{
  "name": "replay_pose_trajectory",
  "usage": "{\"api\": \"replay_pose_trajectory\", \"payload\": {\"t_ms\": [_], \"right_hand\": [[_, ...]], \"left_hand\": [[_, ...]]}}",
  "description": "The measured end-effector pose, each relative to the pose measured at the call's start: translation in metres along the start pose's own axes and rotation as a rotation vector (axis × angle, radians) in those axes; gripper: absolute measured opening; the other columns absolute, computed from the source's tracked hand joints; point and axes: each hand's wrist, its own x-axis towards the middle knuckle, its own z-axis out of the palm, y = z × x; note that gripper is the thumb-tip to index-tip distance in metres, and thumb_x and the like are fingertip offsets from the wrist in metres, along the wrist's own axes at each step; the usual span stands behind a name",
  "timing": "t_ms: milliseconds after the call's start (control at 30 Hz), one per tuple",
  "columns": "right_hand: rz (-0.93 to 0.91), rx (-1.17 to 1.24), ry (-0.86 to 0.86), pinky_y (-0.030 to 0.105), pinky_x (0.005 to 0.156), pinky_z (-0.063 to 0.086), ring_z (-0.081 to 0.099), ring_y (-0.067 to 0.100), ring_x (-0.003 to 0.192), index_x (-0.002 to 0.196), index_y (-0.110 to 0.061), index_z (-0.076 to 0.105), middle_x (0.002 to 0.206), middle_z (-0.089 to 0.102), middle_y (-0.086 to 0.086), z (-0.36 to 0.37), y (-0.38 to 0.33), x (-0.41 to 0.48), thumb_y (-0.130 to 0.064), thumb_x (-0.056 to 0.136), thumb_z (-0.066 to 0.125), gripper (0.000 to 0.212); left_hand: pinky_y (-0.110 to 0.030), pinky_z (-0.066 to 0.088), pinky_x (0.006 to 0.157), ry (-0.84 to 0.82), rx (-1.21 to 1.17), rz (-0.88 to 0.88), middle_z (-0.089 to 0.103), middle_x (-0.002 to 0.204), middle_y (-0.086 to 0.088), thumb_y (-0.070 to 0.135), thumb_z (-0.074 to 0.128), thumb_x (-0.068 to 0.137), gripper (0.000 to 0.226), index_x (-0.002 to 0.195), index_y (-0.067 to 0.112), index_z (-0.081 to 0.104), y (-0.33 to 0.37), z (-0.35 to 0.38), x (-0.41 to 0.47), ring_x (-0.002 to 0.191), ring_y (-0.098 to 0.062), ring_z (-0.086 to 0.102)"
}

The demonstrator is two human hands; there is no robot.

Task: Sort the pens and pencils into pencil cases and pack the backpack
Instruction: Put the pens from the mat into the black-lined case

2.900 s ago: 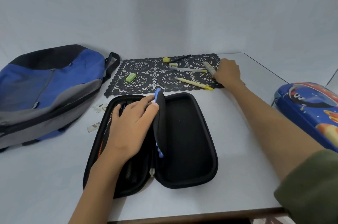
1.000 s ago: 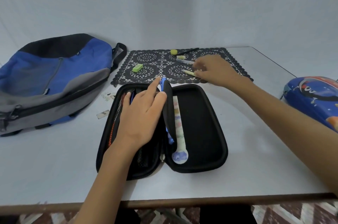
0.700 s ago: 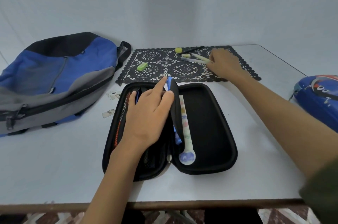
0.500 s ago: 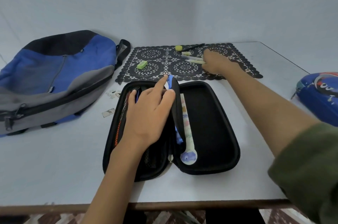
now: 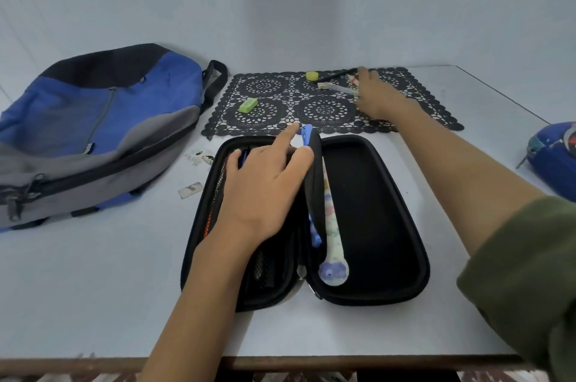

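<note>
While the flat left hand (image 5: 265, 191) pins the divider (image 5: 313, 176), the right hand (image 5: 378, 98) overlies a white pen (image 5: 338, 88) near the table's (image 5: 93, 288) far edge. Pen extends leftward; grip indiscernible.

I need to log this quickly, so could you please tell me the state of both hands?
Left hand: open, resting on the pencil case.
Right hand: on the pens; grip cannot be told.

Your light is soft, cool and even, with only faint shadows beside the pencil case (image 5: 374, 226); your right hand (image 5: 377, 98) smears with motion blur, and your sleeve (image 5: 530, 272) looks soft and stretched at the frame's edge.
</note>
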Motion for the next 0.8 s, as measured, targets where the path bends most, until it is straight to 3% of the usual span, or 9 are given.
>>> {"api": "replay_pose_trajectory", "payload": {"t_ms": [133, 233, 367, 533, 700, 800], "right_hand": [[0.049, -0.101, -0.024, 0.043, 0.083, 0.045, 0.054, 0.040, 0.103, 0.125, 0.005, 0.045, 0.132, 0.036, 0.025, -0.002, 0.005, 0.011, -0.004, 0.096, 0.044, 0.031], [0.076, -0.097, 0.041, 0.047, 0.088, 0.046, 0.053, 0.041, 0.107, 0.129, 0.003, 0.041, 0.128, 0.040, 0.024, -0.007, 0.005, 0.023, -0.004, 0.096, 0.045, 0.034], [0.075, -0.089, 0.091, 0.042, 0.073, 0.041, 0.054, 0.039, 0.099, 0.124, 0.002, 0.040, 0.117, 0.051, 0.026, -0.011, -0.003, 0.043, -0.001, 0.093, 0.046, 0.032], [0.039, -0.148, 0.122, 0.036, 0.071, 0.041, 0.058, 0.035, 0.098, 0.113, -0.007, 0.058, 0.110, 0.059, 0.018, -0.004, -0.021, 0.073, -0.008, 0.093, 0.051, 0.021], [-0.030, -0.245, -0.029, 0.047, 0.092, 0.041, 0.037, 0.035, 0.126, 0.141, -0.027, 0.043, 0.138, 0.041, 0.013, 0.020, -0.032, 0.093, -0.005, 0.095, 0.046, 0.051], [-0.023, -0.253, -0.003, 0.047, 0.092, 0.040, 0.041, 0.035, 0.124, 0.139, -0.019, 0.042, 0.132, 0.049, 0.017, 0.025, -0.033, 0.094, -0.006, 0.096, 0.044, 0.045]], "left_hand": [[-0.040, 0.004, 0.116, -0.016, -0.004, 0.000, 0.032, 0.087, 0.060, 0.060, 0.004, 0.068, 0.082, 0.124, 0.024, 0.051, -0.001, 0.000, 0.005, 0.105, 0.008, 0.034], [-0.041, 0.004, 0.117, -0.026, -0.046, -0.025, 0.039, 0.090, 0.052, 0.060, 0.007, 0.070, 0.077, 0.121, 0.026, 0.052, -0.002, 0.000, 0.009, 0.105, 0.010, 0.038], [-0.042, 0.006, 0.117, 0.000, -0.065, -0.046, 0.052, 0.101, 0.031, 0.057, 0.013, 0.078, 0.066, 0.127, 0.032, 0.049, -0.001, 0.000, 0.008, 0.107, 0.011, 0.038], [-0.035, 0.001, 0.119, 0.033, -0.121, -0.033, 0.052, 0.098, 0.036, 0.061, 0.014, 0.077, 0.066, 0.137, 0.047, 0.039, 0.001, 0.001, 0.003, 0.113, 0.020, 0.033], [-0.033, -0.001, 0.118, 0.036, -0.146, -0.045, 0.045, 0.107, 0.043, 0.061, 0.013, 0.073, 0.067, 0.134, 0.049, 0.040, 0.002, 0.003, 0.005, 0.115, 0.022, 0.030], [-0.032, -0.003, 0.118, 0.029, -0.165, -0.045, 0.040, 0.110, 0.045, 0.061, 0.014, 0.074, 0.066, 0.134, 0.050, 0.040, 0.001, 0.003, 0.005, 0.115, 0.024, 0.029]]}}
